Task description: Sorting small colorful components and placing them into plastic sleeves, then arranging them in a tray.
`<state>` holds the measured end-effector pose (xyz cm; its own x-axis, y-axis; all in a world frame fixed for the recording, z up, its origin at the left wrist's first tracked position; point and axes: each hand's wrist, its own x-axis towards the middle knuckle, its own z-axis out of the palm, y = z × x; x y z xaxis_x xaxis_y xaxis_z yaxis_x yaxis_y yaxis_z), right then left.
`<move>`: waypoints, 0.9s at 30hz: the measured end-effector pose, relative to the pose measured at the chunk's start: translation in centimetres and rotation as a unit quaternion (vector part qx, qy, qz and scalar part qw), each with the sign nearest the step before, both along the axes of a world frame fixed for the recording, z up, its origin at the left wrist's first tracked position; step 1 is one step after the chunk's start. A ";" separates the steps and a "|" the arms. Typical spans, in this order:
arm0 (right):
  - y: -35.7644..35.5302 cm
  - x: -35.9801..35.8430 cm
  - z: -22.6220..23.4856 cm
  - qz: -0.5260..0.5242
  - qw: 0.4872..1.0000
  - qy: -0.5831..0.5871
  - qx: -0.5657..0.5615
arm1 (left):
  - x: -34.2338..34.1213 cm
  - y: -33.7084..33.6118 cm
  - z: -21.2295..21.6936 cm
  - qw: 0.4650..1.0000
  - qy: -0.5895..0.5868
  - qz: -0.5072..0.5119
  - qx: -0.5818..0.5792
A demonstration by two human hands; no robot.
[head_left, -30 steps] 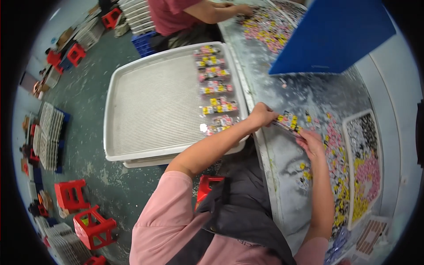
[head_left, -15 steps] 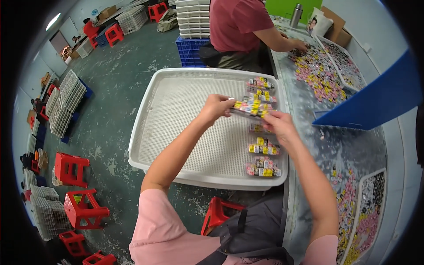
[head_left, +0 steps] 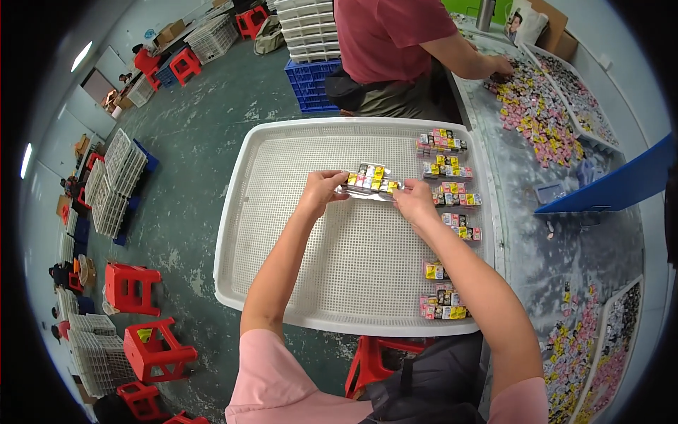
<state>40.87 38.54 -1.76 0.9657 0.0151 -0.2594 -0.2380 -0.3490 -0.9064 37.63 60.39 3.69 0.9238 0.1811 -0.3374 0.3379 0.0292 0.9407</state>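
Note:
Between my two hands a clear plastic pack of small yellow, black, white and pink blocks (head_left: 370,178) is held above a large white mesh tray (head_left: 304,265). My left hand (head_left: 325,191) pinches the pack's left end. At the right end, my right hand (head_left: 415,201) grips the clear wrap. Along the tray's right side lies a column of similar packs, among them a top pack (head_left: 442,141) and a bottom pack (head_left: 443,304); my right forearm partly covers some of them.
On the worktable (head_left: 522,254) to the right are heaps of loose coloured blocks (head_left: 537,120) and a blue upright panel (head_left: 614,180). A co-worker in a red shirt (head_left: 395,35) reaches into the far heap. Red stools (head_left: 134,288) and stacked crates (head_left: 311,85) stand on the floor.
Both hands have brought the pack leftward, off the column of packs and over the tray's middle. The view has shifted slightly. The co-worker's hand still reaches into the loose blocks.

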 end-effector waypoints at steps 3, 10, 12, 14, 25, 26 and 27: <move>0.4 0.1 1.1 0.007 1.000 0.009 0.009 | 1.0 0.2 -0.8 1.000 0.014 0.007 0.017; -0.4 -0.7 3.8 0.042 0.997 0.059 -0.029 | 1.5 -0.2 -1.4 0.993 0.012 -0.023 0.117; -0.8 -1.3 4.6 0.048 0.997 0.060 -0.020 | 1.4 -0.7 -0.4 0.932 0.015 -0.055 0.358; -1.4 -3.2 7.7 0.094 0.988 0.010 -0.121 | 0.4 -1.4 0.6 0.900 -0.084 -0.071 0.421; -26.6 -15.5 5.4 -0.073 0.954 -0.244 -0.157 | 1.0 -3.0 -0.3 0.686 -0.222 -0.286 0.631; -29.7 -17.4 3.8 -0.103 0.950 -0.230 -0.184 | 1.2 -2.9 -0.8 0.686 -0.224 -0.286 0.631; -32.5 -19.4 2.5 -0.129 0.950 -0.210 -0.192 | 1.3 -2.7 -1.3 0.673 -0.252 -0.281 0.636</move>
